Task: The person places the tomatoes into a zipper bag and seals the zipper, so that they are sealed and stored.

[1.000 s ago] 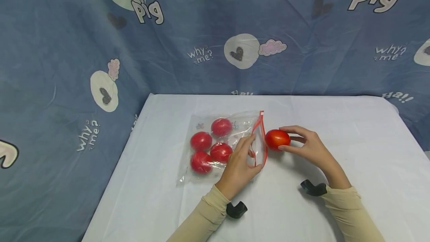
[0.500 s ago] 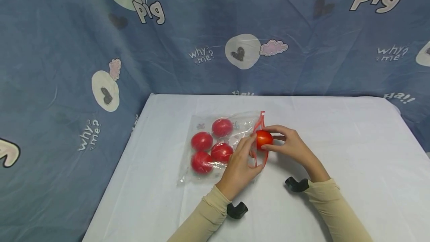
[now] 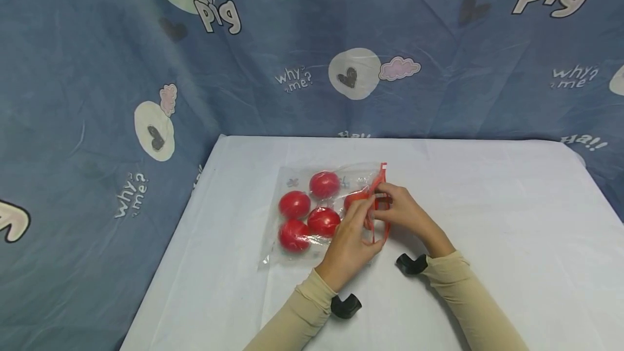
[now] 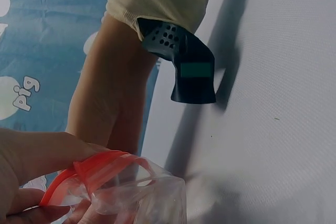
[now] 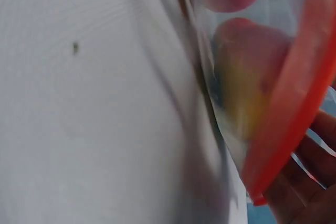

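A clear plastic bag [image 3: 273, 248] with a red zip strip [image 5: 294, 103] lies in the middle of the table with several red tomatoes [image 3: 295, 205] inside. At its mouth, on the right, my left hand [image 3: 348, 240] pinches the edge and keeps the mouth spread; the left wrist view shows thumb and fingers on the red strip. My right hand [image 3: 402, 210] reaches into the mouth, thumb and fingers around one more tomato [image 3: 355, 198], which is just inside the strip. Its fingertips are partly hidden by the strip and the left hand.
A white cloth covers the table [image 3: 497, 194], with a blue printed curtain [image 3: 263, 26] behind and to the left. Black wrist mounts [image 3: 345, 306] stick out from both beige sleeves [image 3: 297, 316].
My right hand has moved left with the tomato, from outside the bag, through the mouth and inside the red strip. The left hand and the bag have stayed nearly in place.
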### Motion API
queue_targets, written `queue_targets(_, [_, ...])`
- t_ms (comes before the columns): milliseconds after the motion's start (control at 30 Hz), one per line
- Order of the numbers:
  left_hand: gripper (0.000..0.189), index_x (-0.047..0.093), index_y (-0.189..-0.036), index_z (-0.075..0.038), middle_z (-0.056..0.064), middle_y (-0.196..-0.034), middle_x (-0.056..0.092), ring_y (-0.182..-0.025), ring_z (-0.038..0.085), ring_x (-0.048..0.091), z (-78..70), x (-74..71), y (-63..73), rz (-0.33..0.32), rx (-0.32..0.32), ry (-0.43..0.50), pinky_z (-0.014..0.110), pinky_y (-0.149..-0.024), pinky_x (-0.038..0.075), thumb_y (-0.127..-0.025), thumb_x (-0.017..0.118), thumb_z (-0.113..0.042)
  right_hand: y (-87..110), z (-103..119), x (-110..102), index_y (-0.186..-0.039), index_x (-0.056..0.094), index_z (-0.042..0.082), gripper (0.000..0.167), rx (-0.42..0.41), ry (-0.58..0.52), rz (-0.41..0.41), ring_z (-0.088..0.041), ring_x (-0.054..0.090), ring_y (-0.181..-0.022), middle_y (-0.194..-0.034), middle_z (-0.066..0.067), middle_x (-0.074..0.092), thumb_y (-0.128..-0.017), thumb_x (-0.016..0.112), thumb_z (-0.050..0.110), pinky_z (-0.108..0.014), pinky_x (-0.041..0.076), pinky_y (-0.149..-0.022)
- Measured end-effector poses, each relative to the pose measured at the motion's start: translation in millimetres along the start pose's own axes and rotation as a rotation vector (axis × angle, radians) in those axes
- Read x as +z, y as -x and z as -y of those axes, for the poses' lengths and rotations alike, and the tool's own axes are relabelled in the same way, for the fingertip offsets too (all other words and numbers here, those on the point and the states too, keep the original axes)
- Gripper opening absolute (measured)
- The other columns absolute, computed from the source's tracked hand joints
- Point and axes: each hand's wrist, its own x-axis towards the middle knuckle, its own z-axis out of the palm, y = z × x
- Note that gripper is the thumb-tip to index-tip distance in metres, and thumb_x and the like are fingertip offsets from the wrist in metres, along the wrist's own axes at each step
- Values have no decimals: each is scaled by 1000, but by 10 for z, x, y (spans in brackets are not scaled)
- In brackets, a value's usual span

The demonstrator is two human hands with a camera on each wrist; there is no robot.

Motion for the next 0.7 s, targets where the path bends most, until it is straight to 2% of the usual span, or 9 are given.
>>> queue_targets(100, [85,44,-154,-10,6,-143,55,-104,15,61,-4,7,-3,0,6,-6,22,-81,62,-80,86,-7,5,-13,0,-94,65,4,27,-1,9,12,-26,70,-96,-94,-9,69,-75,85,1,-38,61,-87])
queue_targets(200, [85,44,-154,-7,6,-142,55,-103,15,61,-5,8,0,1,9,-6,22,-82,62,-80,87,-7,22,-35,-20,-95,65,6,29,-8,5,36,-23,68,-96,-95,-7,69,-76,86,3,-36,60,-85])
queue_targets(300, [85,44,-153,-6,6,-142,54,-101,15,62,-9,2,6,7,2,1,22,-82,63,-80,87,-8,36,-63,-47,-101,67,7,32,-9,-13,73,-24,69,-101,-102,-7,71,-76,88,5,-38,60,-87])
queue_targets(500, [84,44,-154,-5,6,-143,54,-102,17,62,0,5,-2,22,-17,22,24,-78,63,-81,86,-7,44,-73,-96,-118,67,0,43,14,-57,134,-36,70,-112,-116,-16,72,-79,85,3,-47,61,-96])
queue_targets(700, [84,44,-154,-7,8,-144,54,-97,17,62,-2,4,-1,16,-16,30,26,-75,64,-81,86,-6,38,-82,-76,-117,67,-2,40,-6,-74,146,-38,70,-112,-114,-18,72,-80,82,0,-50,61,-95])
